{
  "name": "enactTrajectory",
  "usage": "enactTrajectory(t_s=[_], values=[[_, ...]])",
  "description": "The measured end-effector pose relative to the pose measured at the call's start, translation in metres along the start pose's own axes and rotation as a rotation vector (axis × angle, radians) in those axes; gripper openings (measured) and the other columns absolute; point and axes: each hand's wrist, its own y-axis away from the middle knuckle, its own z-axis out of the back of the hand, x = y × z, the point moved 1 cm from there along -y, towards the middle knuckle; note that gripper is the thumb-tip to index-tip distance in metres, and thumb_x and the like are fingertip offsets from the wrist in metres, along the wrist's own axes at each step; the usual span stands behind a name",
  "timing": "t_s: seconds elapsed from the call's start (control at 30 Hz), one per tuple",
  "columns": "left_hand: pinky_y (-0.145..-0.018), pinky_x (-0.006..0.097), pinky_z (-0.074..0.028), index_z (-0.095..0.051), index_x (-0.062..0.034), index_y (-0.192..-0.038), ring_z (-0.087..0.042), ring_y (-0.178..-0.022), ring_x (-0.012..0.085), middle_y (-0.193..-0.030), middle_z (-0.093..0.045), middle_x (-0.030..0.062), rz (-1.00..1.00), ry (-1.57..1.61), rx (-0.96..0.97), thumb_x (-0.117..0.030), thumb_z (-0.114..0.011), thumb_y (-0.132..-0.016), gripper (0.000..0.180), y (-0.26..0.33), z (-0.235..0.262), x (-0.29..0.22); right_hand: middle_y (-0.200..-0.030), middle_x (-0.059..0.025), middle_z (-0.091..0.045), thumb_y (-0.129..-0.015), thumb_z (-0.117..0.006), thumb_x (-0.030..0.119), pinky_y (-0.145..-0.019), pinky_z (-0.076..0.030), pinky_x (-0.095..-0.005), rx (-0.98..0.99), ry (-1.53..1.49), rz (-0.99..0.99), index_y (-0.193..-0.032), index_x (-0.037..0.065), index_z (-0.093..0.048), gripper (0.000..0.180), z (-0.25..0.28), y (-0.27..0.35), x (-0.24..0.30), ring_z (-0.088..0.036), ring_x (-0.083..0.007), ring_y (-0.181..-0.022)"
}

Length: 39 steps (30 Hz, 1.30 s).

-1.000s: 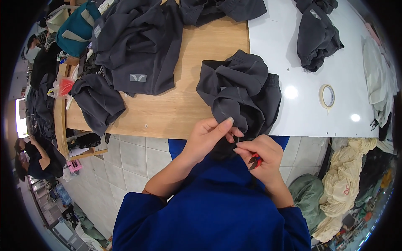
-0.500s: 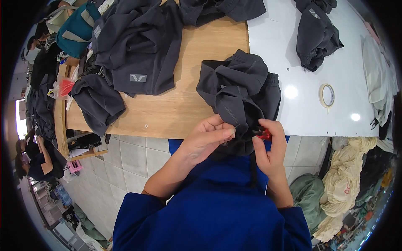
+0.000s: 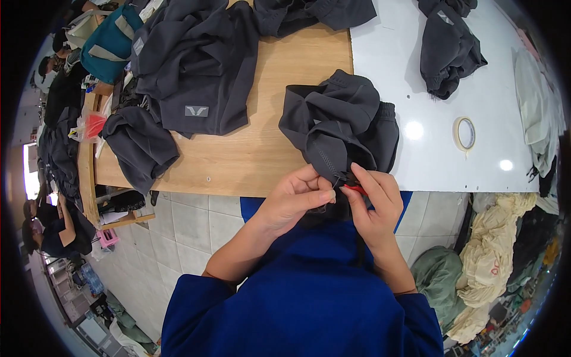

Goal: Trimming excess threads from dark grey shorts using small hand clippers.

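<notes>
pinching a stitched edge of the dark grey garment [image 3: 342, 128] at the centre of the frame, the left hand [image 3: 294, 199] has its thumb and fingers [image 3: 326, 194] closed together on the fabric, just below the near edge of the counter [image 3: 262, 160]. the right hand [image 3: 377, 199] sits just beside it, its fingers clamped on a small red tool [image 3: 355, 189], of which only a red sliver shows; what kind of tool it is cannot be told from here. the tool's tip touches or nearly touches the same seam.

most of the garment lies bunched on the counter, across the line where the wooden top meets the white top, with the worked edge pulled toward the person's chest. it looks soft and limp, light enough to lift with one hand, and it folds wherever it is not held, so it probably needs to be kept taut between two grips. the seam or the ribbed band looks like the firmest place to take hold, being thicker than the loose cloth. it does not look slippery or fragile.

more dark grey garments [image 3: 196, 71] are heaped at upper left, another [image 3: 446, 47] at upper right, and a roll of tape [image 3: 464, 133] lies on the white top at right.
</notes>
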Motion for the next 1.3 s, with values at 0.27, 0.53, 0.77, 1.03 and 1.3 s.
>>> enactTrajectory(t_s=[0.27, 0.53, 0.77, 1.03, 1.3], values=[[-0.069, 0.019, -0.04, -0.052, -0.0027, -0.119, -0.052, -0.077, 0.0046, -0.083, -0.058, -0.001, 0.004, 0.001, 0.031, -0.009, -0.064, -0.085, 0.037, 0.0, 0.001, 0.001, -0.078, -0.0055, -0.06, -0.063, -0.077, 0.004, -0.056, -0.042, -0.0268, 0.001, 0.06, 0.048, -0.101, 0.006, -0.069, 0.039, 0.001, 0.0, 0.002, -0.052, -0.0189, -0.064], [-0.07, 0.02, -0.041, -0.037, -0.0042, -0.136, -0.052, -0.075, 0.0061, -0.082, -0.058, 0.0009, -0.057, 0.027, 0.0, -0.003, -0.062, -0.084, 0.058, 0.009, 0.012, -0.004, -0.08, -0.0067, -0.06, -0.066, -0.075, 0.001, -0.059, -0.043, -0.0258, -0.008, -0.016, -0.007, -0.104, 0.003, -0.067, 0.038, 0.005, 0.0, 0.001, -0.053, -0.0185, -0.065], [-0.078, 0.028, -0.043, -0.042, -0.0072, -0.135, -0.052, -0.078, 0.0132, -0.082, -0.054, 0.0016, -0.54, -0.727, -0.808, -0.005, -0.061, -0.083, 0.056, 0.049, 0.085, -0.045, -0.092, -0.0071, -0.055, -0.086, -0.058, 0.007, -0.07, -0.041, -0.0224, 0.084, -0.283, -0.374, -0.122, 0.001, -0.052, 0.036, 0.005, 0.013, -0.018, -0.05, -0.0135, -0.077], [-0.062, 0.021, -0.045, -0.063, -0.0007, -0.1, -0.058, -0.068, 0.0064, -0.081, -0.063, 0.0026, -0.175, -0.87, -0.31, -0.013, -0.065, -0.085, 0.02, 0.033, 0.038, -0.006, -0.107, -0.0081, -0.055, -0.09, -0.054, 0.008, -0.083, -0.041, -0.0229, 0.058, -0.323, -0.404, -0.125, -0.002, -0.047, 0.037, -0.003, 0.014, -0.019, -0.052, -0.0124, -0.089], [-0.058, 0.02, -0.045, -0.065, -0.0013, -0.09, -0.058, -0.062, 0.0077, -0.074, -0.064, 0.0011, -0.291, -0.667, -0.292, -0.021, -0.064, -0.088, 0.02, -0.02, 0.005, 0.025, -0.118, -0.0099, -0.051, -0.093, -0.046, 0.004, -0.092, -0.037, -0.0232, 0.028, -0.468, -0.409, -0.132, -0.005, -0.037, 0.041, 0.013, 0.024, -0.015, -0.049, -0.0123, -0.104]])
